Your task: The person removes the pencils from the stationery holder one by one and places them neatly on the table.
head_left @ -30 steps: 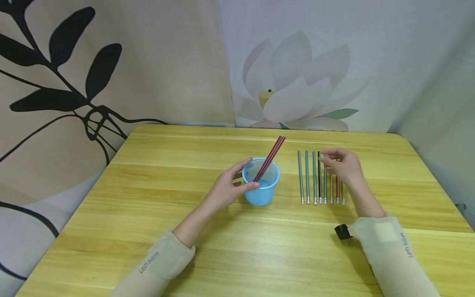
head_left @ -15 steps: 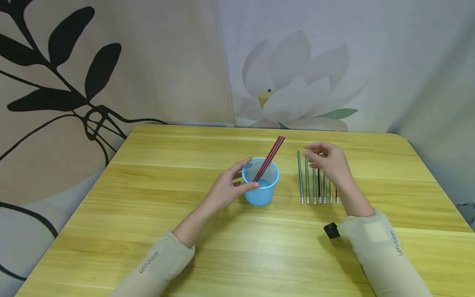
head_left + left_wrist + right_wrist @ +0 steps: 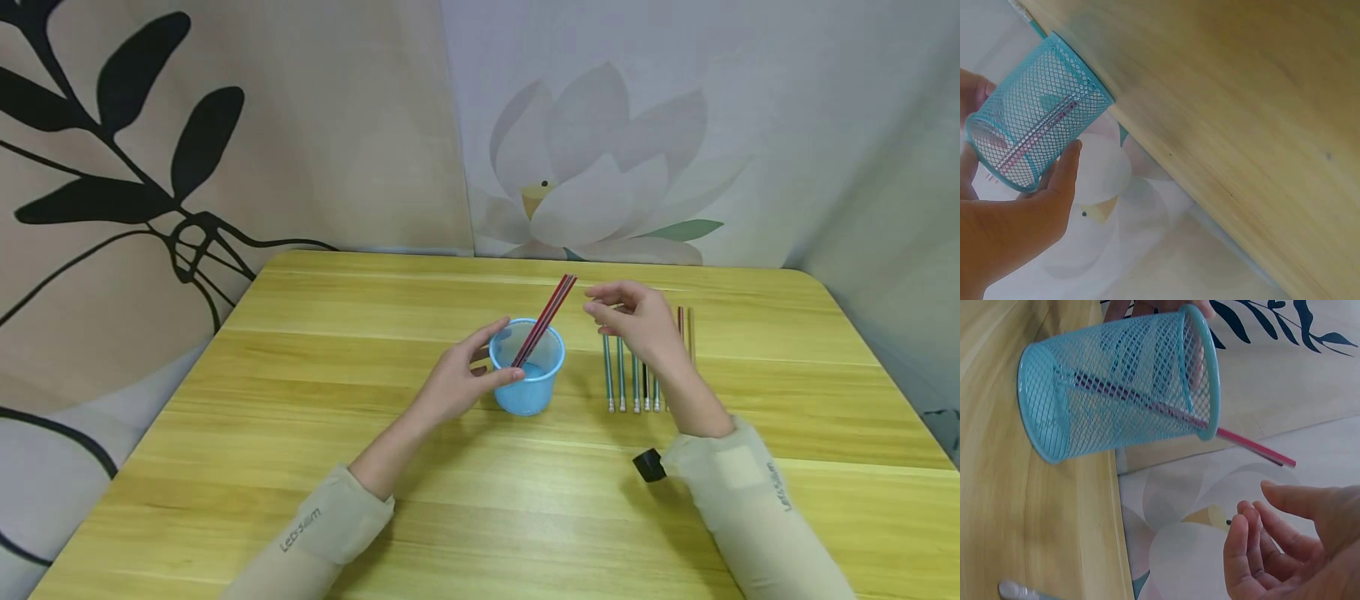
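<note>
A light blue mesh pencil cup (image 3: 527, 398) stands on the table, and my left hand (image 3: 453, 379) holds it by the left side near the rim, thumb in front. Several dark red pencils (image 3: 551, 312) lean to the right inside the cup. My right hand (image 3: 637, 325) hovers between the cup and a row of pencils (image 3: 621, 375), covering the upper ends of some. In the right wrist view this right hand (image 3: 1291, 544) has nothing between its loosely bent fingers and thumb, apart from the red pencil tips. Green, black, red and tan pencils make up the row, erasers toward me.
The wooden table (image 3: 300, 375) reaches back to a wall cloth (image 3: 615, 167) printed with a flower and leaves. A black block (image 3: 648, 465) sticks out from my right sleeve (image 3: 750, 492).
My right hand has moved left, from over the right part of the pencil row to near the cup, uncovering pencils at the right. The left hand and cup have stayed put.
</note>
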A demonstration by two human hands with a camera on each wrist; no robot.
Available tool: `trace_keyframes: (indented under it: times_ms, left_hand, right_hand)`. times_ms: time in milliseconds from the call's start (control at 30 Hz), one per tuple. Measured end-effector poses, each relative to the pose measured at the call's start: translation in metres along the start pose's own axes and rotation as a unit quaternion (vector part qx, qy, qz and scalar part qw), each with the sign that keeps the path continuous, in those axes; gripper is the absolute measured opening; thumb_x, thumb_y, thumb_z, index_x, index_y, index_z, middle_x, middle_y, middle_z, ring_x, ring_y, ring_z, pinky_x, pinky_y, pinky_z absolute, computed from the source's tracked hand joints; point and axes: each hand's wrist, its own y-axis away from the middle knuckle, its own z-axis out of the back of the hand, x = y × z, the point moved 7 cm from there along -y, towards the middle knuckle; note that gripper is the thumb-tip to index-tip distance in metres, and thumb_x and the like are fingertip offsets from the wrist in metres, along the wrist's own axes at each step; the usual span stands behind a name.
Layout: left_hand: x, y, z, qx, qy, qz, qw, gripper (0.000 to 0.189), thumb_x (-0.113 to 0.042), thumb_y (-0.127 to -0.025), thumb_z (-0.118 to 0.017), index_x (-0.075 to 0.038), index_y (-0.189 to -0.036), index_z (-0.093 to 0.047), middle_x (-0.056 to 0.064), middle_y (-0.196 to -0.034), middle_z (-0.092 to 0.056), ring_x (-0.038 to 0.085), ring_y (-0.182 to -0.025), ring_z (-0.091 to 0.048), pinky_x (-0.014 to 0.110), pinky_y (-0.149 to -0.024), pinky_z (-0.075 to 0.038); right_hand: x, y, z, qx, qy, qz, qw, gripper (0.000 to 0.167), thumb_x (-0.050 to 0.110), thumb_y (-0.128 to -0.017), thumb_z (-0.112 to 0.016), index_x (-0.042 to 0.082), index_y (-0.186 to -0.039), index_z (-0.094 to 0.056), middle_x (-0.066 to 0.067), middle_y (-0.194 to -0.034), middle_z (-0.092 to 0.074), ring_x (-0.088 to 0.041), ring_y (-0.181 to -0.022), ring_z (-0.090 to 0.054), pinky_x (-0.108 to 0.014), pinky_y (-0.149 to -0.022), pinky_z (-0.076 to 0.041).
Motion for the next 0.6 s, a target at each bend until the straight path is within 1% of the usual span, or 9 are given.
trace_keyframes:
  times_ms: [100, 233, 333, 467, 600]
  left_hand:
    - [0.0, 0.0, 0.0, 0.0, -0.002, 0.003, 1.0, 0.073, -0.023, -0.091, -0.074, -0.013, -0.154, -0.038, 0.015, -0.156, -0.042, 0.04, -0.138, -0.048, 0.055, -0.11, -0.045]
    - [0.0, 0.0, 0.001, -0.001, -0.003, 0.007, 1.0, 0.073, -0.023, -0.091, -0.074, -0.014, -0.154, -0.038, 0.014, -0.156, -0.042, 0.039, -0.138, -0.048, 0.054, -0.11, -0.046]
    - [0.001, -0.001, 0.001, -0.001, -0.004, 0.006, 1.0, 0.073, -0.022, -0.091, -0.074, -0.014, -0.154, -0.038, 0.014, -0.156, -0.043, 0.039, -0.138, -0.049, 0.054, -0.11, -0.046]
    - [0.001, -0.001, 0.0, 0.0, -0.004, 0.002, 1.0, 0.074, -0.023, -0.091, -0.075, -0.014, -0.154, -0.038, 0.014, -0.156, -0.043, 0.039, -0.137, -0.05, 0.054, -0.11, -0.046]
    - [0.0, 0.0, 0.0, 0.001, -0.001, -0.004, 1.0, 0.073, -0.024, -0.091, -0.074, -0.015, -0.154, -0.037, 0.014, -0.156, -0.043, 0.039, -0.137, -0.05, 0.055, -0.11, -0.046]
  right_hand:
    - [0.003, -0.001, -0.005, 0.004, -0.006, 0.003, 1.0, 0.034, 0.023, -0.097, -0.065, 0.002, -0.124, -0.065, -0.014, -0.109, -0.066, -0.001, -0.078, -0.063, -0.017, -0.071, -0.06]
    - [0.006, -0.003, -0.012, 0.01, -0.011, 0.009, 0.9999, 0.035, 0.021, -0.097, -0.066, 0.0, -0.125, -0.064, -0.015, -0.11, -0.066, -0.002, -0.078, -0.064, -0.021, -0.073, -0.062]
    - [0.009, -0.003, -0.016, 0.013, -0.01, 0.013, 0.9998, 0.035, 0.021, -0.097, -0.066, 0.0, -0.125, -0.064, -0.017, -0.111, -0.067, -0.002, -0.078, -0.064, -0.021, -0.073, -0.061]
    - [0.012, -0.003, -0.021, 0.021, -0.017, 0.012, 0.9996, 0.036, 0.021, -0.097, -0.066, -0.002, -0.125, -0.063, -0.021, -0.114, -0.067, -0.002, -0.08, -0.063, -0.018, -0.072, -0.06]
    - [0.013, -0.003, -0.026, 0.028, -0.022, 0.011, 0.9993, 0.035, 0.021, -0.097, -0.066, -0.002, -0.124, -0.063, -0.022, -0.119, -0.067, -0.004, -0.083, -0.064, -0.019, -0.073, -0.06]
